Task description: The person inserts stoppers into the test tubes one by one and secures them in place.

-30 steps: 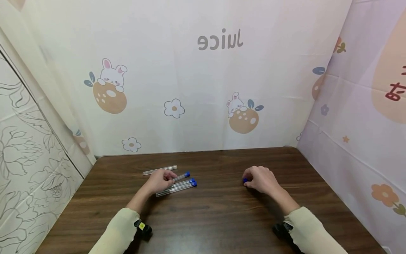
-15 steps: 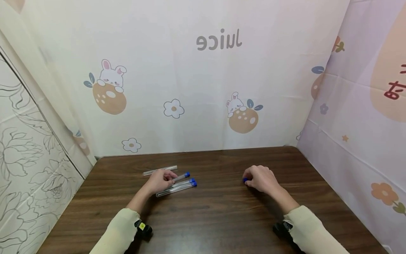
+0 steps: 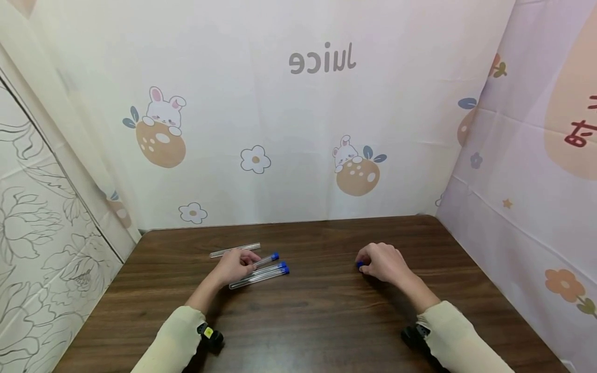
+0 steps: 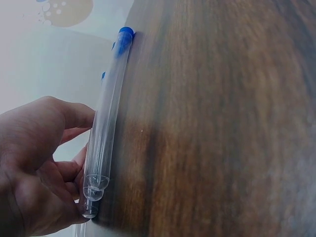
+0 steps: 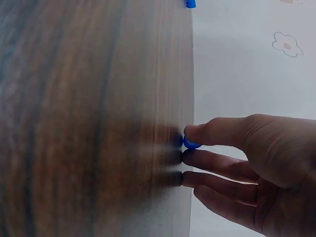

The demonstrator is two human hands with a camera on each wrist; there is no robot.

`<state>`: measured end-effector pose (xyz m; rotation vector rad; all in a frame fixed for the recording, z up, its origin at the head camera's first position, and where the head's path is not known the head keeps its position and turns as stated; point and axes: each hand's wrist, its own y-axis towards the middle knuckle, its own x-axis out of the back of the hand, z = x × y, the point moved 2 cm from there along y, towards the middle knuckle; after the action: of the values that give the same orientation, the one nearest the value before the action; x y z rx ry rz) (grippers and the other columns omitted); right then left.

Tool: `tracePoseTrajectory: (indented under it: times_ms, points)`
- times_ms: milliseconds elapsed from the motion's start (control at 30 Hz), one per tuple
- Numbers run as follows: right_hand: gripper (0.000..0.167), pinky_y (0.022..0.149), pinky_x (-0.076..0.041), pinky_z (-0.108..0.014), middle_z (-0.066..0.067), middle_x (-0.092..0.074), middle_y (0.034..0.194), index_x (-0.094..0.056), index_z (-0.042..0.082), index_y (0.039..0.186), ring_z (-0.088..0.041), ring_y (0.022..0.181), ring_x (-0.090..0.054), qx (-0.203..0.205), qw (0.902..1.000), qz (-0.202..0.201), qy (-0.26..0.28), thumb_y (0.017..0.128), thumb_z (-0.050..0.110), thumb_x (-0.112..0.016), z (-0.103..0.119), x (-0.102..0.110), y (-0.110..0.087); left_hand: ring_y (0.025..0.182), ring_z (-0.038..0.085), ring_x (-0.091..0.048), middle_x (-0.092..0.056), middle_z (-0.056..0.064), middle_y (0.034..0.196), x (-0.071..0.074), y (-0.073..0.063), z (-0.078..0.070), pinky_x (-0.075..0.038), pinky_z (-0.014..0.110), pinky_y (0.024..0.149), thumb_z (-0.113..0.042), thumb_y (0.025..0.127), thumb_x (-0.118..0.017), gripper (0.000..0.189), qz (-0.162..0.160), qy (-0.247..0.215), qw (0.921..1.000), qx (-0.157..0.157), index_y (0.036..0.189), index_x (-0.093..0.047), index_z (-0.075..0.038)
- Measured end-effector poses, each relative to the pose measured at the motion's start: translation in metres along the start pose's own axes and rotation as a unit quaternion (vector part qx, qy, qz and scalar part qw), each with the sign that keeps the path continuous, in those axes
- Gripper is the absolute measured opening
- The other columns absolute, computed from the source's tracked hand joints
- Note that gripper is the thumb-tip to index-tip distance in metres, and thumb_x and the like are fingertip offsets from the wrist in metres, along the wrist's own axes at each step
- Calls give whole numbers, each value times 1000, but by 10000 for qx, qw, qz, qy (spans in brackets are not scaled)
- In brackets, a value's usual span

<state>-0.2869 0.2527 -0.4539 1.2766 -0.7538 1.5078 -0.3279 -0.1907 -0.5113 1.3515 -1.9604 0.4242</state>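
Observation:
On the left of the table, my left hand (image 3: 235, 264) grips a clear test tube (image 3: 265, 260) with a blue cap, its capped end pointing right. Right beside it lie several more blue-capped test tubes (image 3: 258, 275), side by side; the left wrist view shows their rounded ends stacked near my fingers (image 4: 74, 118). Behind the hand lies an uncapped clear tube (image 3: 235, 250). Over on the right, my right hand (image 3: 384, 263) pinches a small blue cap (image 5: 191, 143) between thumb and finger, at the tabletop; the fingers partly hide it.
The dark wooden table (image 3: 298, 321) ends at a printed curtain (image 3: 298, 186) behind it. Another printed curtain (image 3: 536, 207) hangs along the right side. Small black cameras (image 3: 212, 338) are worn at both wrists.

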Motion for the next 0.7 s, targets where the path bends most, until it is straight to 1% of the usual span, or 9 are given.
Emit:
tracePoseTrajectory:
  times_ms: [33,133,233,333,500,567,700]
  points:
    - [10,71,-61,-45,1,-85,95,-88,21,97,-17,85,-76,-2,10000,-2,2,90,17,-94,0,0,0,74,10,-61,-72,-3,83,0,1,0,-47,27,68,-15,98,-78,17,13,-40,9999,153,112,-86,-12]
    - [9,70,-59,-44,3,-84,93,-87,22,94,-15,83,-75,-11,10000,-18,17,90,22,-95,1,-1,1,75,9,-62,-72,-7,83,-5,7,16,-48,27,70,-17,97,-79,15,14,-1,9995,321,111,-87,-16]
    - [8,70,-59,-44,4,-84,93,-87,23,92,-15,83,-74,-29,10000,-27,24,91,21,-94,1,-2,0,75,9,-63,-72,-9,82,-8,12,24,-49,28,71,-17,96,-80,15,3,35,9991,423,109,-87,-19]
    - [9,72,-60,-46,2,-84,95,-86,22,94,-18,86,-76,-20,10000,-16,9,92,16,-92,2,-2,0,76,10,-63,-72,-10,82,-10,14,30,-50,28,72,-18,96,-80,16,16,90,9990,428,110,-87,-20]
    - [12,75,-63,-49,-3,-85,102,-86,18,101,-24,91,-79,-58,10000,21,38,92,13,-92,2,-1,-1,76,9,-64,-71,-10,83,-11,15,33,-50,28,72,-19,97,-81,16,39,134,9987,496,111,-87,-23]
    - [14,74,-63,-47,-4,-85,102,-85,17,103,-24,90,-78,-92,9999,38,39,91,15,-93,2,-1,-1,76,9,-63,-71,-10,83,-11,14,31,-50,28,71,-18,97,-81,16,32,110,9987,489,111,-87,-22]
    - [15,70,-60,-43,-2,-83,98,-84,16,102,-19,84,-74,-124,9999,47,18,90,17,-95,2,-1,-1,74,8,-63,-71,-10,82,-8,11,25,-50,27,70,-17,96,-80,16,29,35,9992,392,111,-87,-19]
